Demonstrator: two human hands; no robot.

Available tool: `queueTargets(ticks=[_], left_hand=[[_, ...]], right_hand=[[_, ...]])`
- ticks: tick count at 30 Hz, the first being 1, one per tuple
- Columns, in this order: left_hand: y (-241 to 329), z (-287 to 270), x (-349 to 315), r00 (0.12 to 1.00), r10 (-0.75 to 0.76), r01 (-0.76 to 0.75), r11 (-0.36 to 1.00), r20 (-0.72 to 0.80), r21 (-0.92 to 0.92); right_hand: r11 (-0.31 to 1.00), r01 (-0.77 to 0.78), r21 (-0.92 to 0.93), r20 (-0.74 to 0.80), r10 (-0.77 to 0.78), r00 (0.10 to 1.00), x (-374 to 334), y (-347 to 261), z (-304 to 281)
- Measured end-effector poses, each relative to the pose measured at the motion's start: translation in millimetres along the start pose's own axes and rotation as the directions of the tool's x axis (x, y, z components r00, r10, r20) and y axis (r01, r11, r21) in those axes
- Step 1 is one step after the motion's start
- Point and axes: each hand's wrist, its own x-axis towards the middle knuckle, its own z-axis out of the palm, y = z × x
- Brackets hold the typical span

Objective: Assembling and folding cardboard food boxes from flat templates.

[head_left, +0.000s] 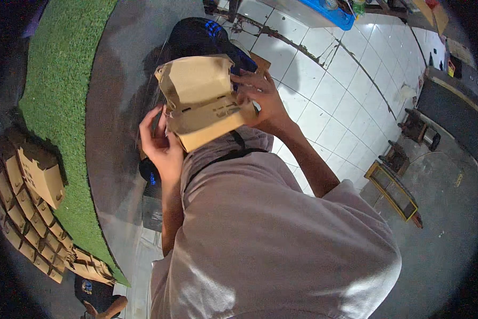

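A small brown cardboard box [209, 114] is held up in front of my lap, its lid raised and its inside turned toward me. The inside looks bare apart from dark slots and shadows. My left hand [164, 146] grips the box at its left side, thumb and fingers around the corner. On the other side, my right hand [263, 101] is closed around the right end, with the fingers at the side wall near the lid's hinge. Parts of the fingers on both hands are hidden by the cardboard.
Left of me runs a table edge with a green turf strip [63, 95]. Many folded boxes [36, 223] stand stacked on it, with one larger box [42, 175] on top. White floor tiles [329, 101] lie to the right, with a yellow-edged frame [392, 190] beyond.
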Motion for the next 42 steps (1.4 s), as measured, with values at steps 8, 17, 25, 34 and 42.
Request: queueTargets(ticks=[8, 17, 25, 34, 42], left_hand=[[-17, -21, 10, 0.983, -0.181, 0.184, 0.953, 0.035, -0.240], [9, -12, 20, 0.984, -0.041, 0.021, 0.993, 0.175, 0.117], [-1, -26, 23, 0.973, -0.165, 0.152, 0.984, 0.159, 0.089], [19, -38, 6, 0.875, 0.015, 0.002, 0.999, 0.484, -0.035], [24, 15, 1, 0.977, 0.046, -0.102, 0.959, 0.210, 0.265]], right_hand=[[0.996, 0.067, 0.050, 0.015, -0.068, 0.998, -14, 5, 3], [0.987, 0.151, 0.045, -0.040, -0.149, 0.988, 3, 3, -6], [0.978, 0.207, -0.001, 0.006, -0.206, 0.978, -1, 1, -9], [0.882, 0.086, 0.463, -0.038, -0.077, 0.996, 10, 6, -24], [0.829, -0.011, 0.560, -0.045, 0.043, 0.998, 1, 11, -7]])
